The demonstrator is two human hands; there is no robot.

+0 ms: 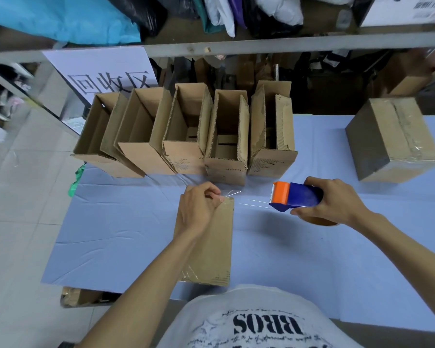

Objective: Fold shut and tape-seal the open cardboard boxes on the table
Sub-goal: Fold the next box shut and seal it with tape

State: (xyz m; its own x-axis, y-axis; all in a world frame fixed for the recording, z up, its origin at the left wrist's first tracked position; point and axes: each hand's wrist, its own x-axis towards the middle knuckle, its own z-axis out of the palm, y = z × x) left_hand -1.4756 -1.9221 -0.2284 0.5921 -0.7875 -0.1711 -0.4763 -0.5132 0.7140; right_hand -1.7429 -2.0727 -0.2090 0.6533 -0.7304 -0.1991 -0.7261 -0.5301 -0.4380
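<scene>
Setting: a storeroom with a metal shelf [236,45] of bagged goods across the top and a tiled floor at the left.
Counter: the counter [126,234] is covered with a pale blue cloth, creased in places.
Sign: a white sign [103,71] with large printed characters leans behind the left end of the boxes.
Open boxes: five open boxes [186,129] stand side by side in a row along the far edge of the counter, flaps up, touching one another.
Sealed box: a sealed box [393,139] with tape along its top seam sits well apart at the far right.
Closed box: the closed box [211,244] lies flat near the person, long side running away from them, clear tape glinting on its near and far ends.
Left hand: the left hand [199,209] is curled, fingertips pressing tape down at the far end of the closed box.
Right hand: the right hand [329,199] is wrapped firmly around a blue tape dispenser [296,197] with an orange head, held just right of the closed box, above the counter.
Tape: a thin clear strand [254,203] stretches between the dispenser and the far end of the closed box.
</scene>
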